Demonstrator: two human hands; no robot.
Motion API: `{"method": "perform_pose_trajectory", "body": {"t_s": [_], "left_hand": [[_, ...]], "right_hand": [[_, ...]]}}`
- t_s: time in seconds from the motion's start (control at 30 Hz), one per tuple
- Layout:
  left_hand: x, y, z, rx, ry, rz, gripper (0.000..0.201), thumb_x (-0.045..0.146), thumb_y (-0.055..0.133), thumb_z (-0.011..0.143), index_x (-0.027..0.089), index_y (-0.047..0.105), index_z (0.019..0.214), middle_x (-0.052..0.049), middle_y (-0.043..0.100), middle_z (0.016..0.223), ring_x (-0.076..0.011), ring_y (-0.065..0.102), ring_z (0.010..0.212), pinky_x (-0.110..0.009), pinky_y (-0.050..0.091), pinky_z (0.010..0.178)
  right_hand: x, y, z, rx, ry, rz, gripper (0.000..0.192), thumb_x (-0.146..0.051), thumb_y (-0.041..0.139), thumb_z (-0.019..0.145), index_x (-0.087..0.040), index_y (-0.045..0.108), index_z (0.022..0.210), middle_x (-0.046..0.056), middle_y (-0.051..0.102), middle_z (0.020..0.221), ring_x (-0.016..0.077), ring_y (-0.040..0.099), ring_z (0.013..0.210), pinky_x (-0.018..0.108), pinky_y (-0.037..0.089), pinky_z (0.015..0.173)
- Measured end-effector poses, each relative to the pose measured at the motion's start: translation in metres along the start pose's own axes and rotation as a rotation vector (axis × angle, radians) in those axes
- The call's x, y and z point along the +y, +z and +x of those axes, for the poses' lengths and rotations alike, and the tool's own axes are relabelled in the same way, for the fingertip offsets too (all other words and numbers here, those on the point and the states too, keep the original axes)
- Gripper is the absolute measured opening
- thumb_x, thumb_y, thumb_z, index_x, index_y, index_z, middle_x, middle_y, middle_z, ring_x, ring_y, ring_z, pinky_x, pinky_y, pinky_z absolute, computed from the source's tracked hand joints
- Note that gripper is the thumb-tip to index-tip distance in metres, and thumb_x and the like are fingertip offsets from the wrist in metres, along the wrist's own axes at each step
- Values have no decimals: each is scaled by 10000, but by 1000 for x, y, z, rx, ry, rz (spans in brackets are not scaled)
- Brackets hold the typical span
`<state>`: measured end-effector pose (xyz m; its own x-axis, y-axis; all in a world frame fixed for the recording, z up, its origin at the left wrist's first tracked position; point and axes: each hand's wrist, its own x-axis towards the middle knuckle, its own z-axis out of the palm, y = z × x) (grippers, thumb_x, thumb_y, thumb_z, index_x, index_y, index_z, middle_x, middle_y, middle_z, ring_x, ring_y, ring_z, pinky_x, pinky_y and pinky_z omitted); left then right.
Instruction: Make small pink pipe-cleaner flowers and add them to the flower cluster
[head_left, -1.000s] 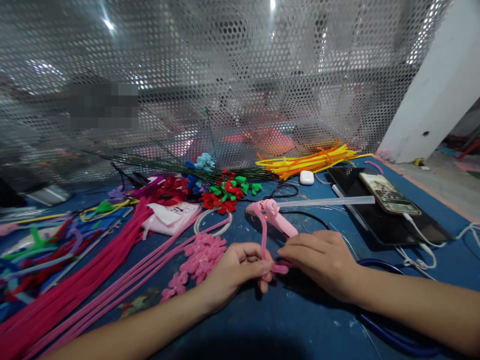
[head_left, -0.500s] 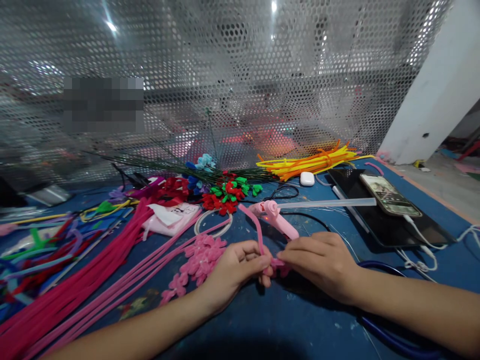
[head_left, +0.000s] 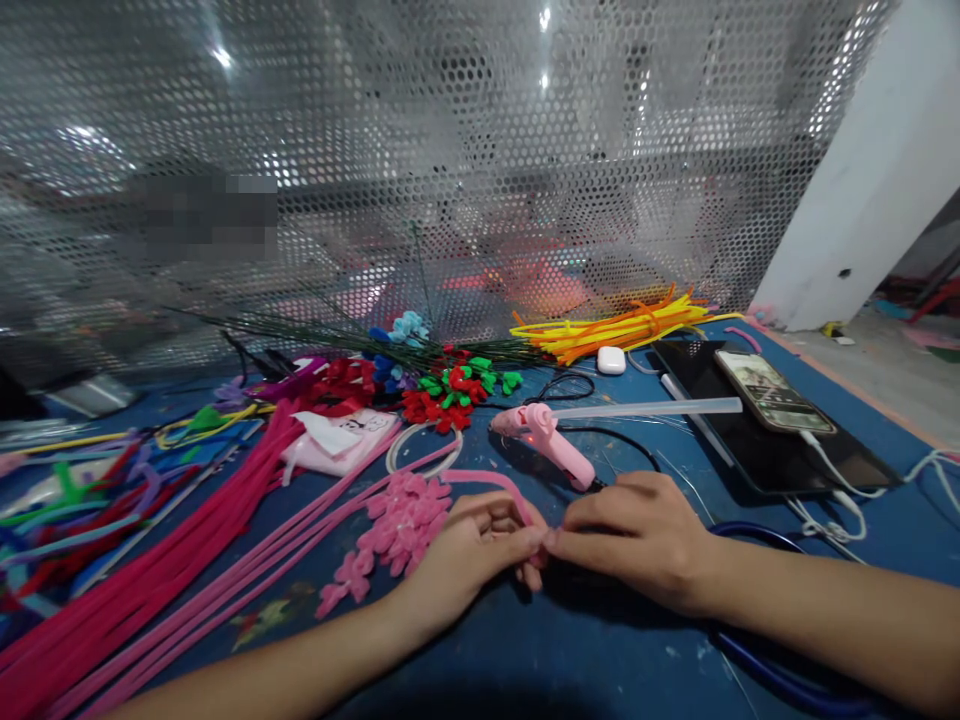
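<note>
- A pink pipe cleaner (head_left: 491,481) is pinched between both hands near the middle of the blue bench (head_left: 585,640); its free length arcs away to the left over the pink flower shapes (head_left: 390,525).
- The left hand (head_left: 469,555) is closed on the pipe cleaner at the fingertips, and the right hand (head_left: 637,530) is closed on the same spot from the right (the two sets of fingers meet, so the bend itself is hidden).
- The bend is best made with both grips kept close together, so that the wire turns sharply and the fuzz is not flattened; this is a judgement only.
- The pink glue gun (head_left: 551,445) lies just beyond the knuckles, its clear glue stick (head_left: 652,407) pointing right; care is advised there in case the nozzle is hot.
- Open bench is left only on the near side. To the left lie bundled pink stems (head_left: 150,580), to the right a phone (head_left: 772,390) on a dark tablet (head_left: 757,445) with a white cable (head_left: 832,490), and the far edge is closed by a perforated metal screen (head_left: 450,150).
</note>
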<state>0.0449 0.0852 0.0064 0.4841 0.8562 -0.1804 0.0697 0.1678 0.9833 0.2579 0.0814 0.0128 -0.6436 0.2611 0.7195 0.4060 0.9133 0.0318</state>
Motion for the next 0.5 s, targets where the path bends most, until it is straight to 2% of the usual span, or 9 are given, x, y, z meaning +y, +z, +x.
{"method": "perform_pose_trajectory", "body": {"t_s": [0.3,0.5], "left_hand": [[-1,0,-2,-29,-7,-31,211,319,691,752,119,627,748,-2,642,623,-117,617,525,-221,478,539],[-7,-2,-6,-83,12,-25,195,311,672,780,124,623,802,-16,651,678,-126,636,573,-229,492,571]], "right_hand": [[-3,0,1,5,-20,8,192,-182,430,952,-160,621,964,-7,697,837,76,596,642,263,329,560],[-4,-1,1,-64,-30,-7,247,-186,408,960,-178,645,895,-14,684,824,70,589,647,257,330,555]]}}
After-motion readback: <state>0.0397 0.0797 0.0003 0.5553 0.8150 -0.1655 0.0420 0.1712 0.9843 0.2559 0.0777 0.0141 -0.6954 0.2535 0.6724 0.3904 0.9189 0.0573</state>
